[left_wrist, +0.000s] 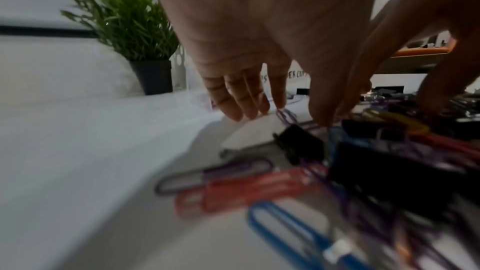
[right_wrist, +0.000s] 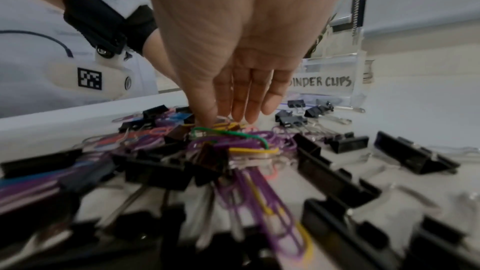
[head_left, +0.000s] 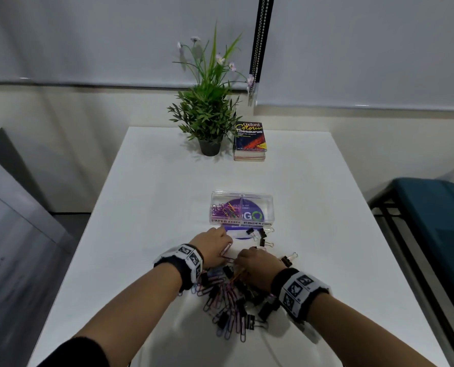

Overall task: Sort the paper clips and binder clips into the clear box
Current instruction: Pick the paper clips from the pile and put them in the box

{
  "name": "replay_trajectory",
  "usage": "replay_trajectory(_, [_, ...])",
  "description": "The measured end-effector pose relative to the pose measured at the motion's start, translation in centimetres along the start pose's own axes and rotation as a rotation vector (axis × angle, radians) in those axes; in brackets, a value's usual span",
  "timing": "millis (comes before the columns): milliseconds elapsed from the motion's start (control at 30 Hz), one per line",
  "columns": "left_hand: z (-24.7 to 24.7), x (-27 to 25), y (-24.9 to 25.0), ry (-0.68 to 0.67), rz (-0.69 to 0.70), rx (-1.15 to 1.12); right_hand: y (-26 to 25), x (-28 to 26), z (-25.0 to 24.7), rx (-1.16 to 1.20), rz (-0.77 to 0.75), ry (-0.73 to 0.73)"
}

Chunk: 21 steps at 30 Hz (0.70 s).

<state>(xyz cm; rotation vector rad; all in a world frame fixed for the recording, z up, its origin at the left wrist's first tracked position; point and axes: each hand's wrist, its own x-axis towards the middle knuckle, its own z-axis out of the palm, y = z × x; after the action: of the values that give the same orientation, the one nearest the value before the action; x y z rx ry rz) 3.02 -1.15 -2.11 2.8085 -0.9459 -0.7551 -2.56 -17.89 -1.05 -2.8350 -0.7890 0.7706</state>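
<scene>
The clear box (head_left: pixel 241 194) stands mid-table with two compartments; the left one, labelled paper clips, holds several coloured paper clips (head_left: pixel 224 210). Its binder clips label (right_wrist: pixel 323 82) faces me. A mixed pile of paper clips and black binder clips (head_left: pixel 228 298) lies in front of me. My left hand (head_left: pixel 216 243) hovers between pile and box, index finger and thumb pinching a purple paper clip (left_wrist: pixel 285 115). My right hand (head_left: pixel 249 260) reaches down with straight fingers (right_wrist: pixel 246 108), whose tips touch the pile's far edge. Several binder clips (head_left: pixel 257 234) lie just before the box.
A potted plant (head_left: pixel 207 115) and a thesaurus (head_left: pixel 250 139) stand at the table's far edge. A purple and white disc (head_left: pixel 240 235) lies under the box's front. A teal seat (head_left: pixel 432 207) is off the table's right edge.
</scene>
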Motion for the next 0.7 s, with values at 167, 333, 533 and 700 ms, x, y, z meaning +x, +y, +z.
replay_trajectory(167, [1.6, 0.7, 0.8, 0.083, -0.107, -0.101, -0.4, -0.3, 0.9, -0.122, 0.013, 0.048])
replay_trajectory(333, [1.0, 1.7, 1.7, 0.036, -0.172, -0.148, 0.0, 0.0, 1.5, -0.132, 0.081, 0.054])
replay_trajectory(533, [0.6, 1.6, 2.2, 0.026, -0.159, 0.004, -0.4, 0.0, -0.2, -0.066, 0.102, 0.037])
replay_trajectory(700, [0.3, 0.5, 1.6, 0.069, -0.145, -0.047, 0.5, -0.3, -0.7, 0.062, 0.167, 0.035])
